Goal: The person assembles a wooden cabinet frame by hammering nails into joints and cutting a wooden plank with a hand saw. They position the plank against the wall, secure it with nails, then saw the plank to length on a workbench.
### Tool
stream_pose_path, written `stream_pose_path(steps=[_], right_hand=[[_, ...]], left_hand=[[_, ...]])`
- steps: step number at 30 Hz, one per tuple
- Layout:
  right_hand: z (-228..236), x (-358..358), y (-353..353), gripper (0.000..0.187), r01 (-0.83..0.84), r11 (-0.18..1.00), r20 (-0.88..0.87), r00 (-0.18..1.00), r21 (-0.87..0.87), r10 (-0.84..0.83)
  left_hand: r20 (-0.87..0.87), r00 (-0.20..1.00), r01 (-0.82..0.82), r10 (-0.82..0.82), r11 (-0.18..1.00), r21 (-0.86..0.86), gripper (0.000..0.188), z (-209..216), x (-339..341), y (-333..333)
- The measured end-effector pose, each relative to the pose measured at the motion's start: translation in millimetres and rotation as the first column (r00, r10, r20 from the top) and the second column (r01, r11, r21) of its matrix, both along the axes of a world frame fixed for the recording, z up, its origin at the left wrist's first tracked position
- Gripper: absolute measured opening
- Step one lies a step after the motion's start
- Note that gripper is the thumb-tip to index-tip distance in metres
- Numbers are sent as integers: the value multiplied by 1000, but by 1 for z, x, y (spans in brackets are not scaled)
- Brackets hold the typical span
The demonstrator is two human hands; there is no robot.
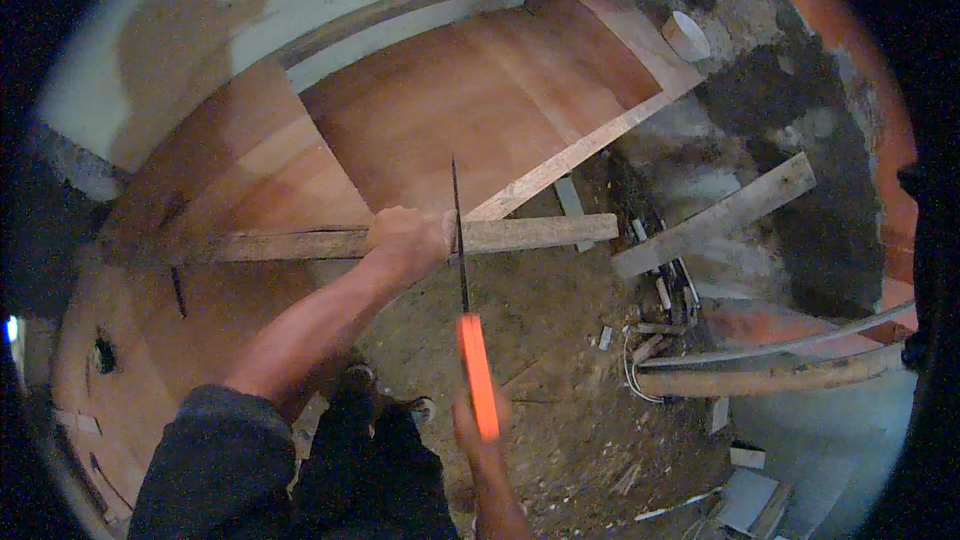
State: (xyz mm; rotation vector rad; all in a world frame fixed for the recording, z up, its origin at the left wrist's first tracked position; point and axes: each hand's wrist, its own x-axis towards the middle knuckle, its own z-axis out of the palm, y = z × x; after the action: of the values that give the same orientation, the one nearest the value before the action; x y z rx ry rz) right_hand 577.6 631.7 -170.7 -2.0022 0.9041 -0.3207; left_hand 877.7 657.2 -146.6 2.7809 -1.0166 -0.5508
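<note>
Nearest us, on our side of the batten [540,233], our right hand [468,432] has its fingers wrapped around the orange handle [478,377] of a saw [463,285]. The dark blade points away from us and crosses the batten. Just left of that crossing, our left hand [408,237] grips the batten, fingers closed over it. Beyond the batten lies a broad brown panel [430,105]; farther off to its right stands a white container [686,37].

We judge the closeness of blade and left hand the main danger: a skip sideways could cut us. If our grip slackens, the batten could roll or shift, making the blade bind.

Our right fingers are blurred and partly behind the handle. We cannot make out the teeth, any cut, or the batten's underside, and its left end fades into shadow.
</note>
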Motion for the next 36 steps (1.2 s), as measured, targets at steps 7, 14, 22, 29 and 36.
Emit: stream_pose_path(steps=[7,14,22,29,36], right_hand=[[36,13,3,18,13,980,93,995,196,-32],[22,-24,15,20,74,990,-176,983,119,-53],[13,12,8,23,1,943,148,988,334,-53],[62,-41,23,47,85,967,-415,910,241,23],[0,96,-16,16,-18,925,249,965,381,-84]], left_hand=[[79,995,65,-65,998,3,37,10,-3,-3],[42,998,60,-57,995,-80,39,-16,6,2],[156,982,104,-110,993,50,33,8,-8,3],[63,992,105,-108,993,62,33,-5,1,4],[476,856,289,-199,950,-122,21,-15,-5,11]])
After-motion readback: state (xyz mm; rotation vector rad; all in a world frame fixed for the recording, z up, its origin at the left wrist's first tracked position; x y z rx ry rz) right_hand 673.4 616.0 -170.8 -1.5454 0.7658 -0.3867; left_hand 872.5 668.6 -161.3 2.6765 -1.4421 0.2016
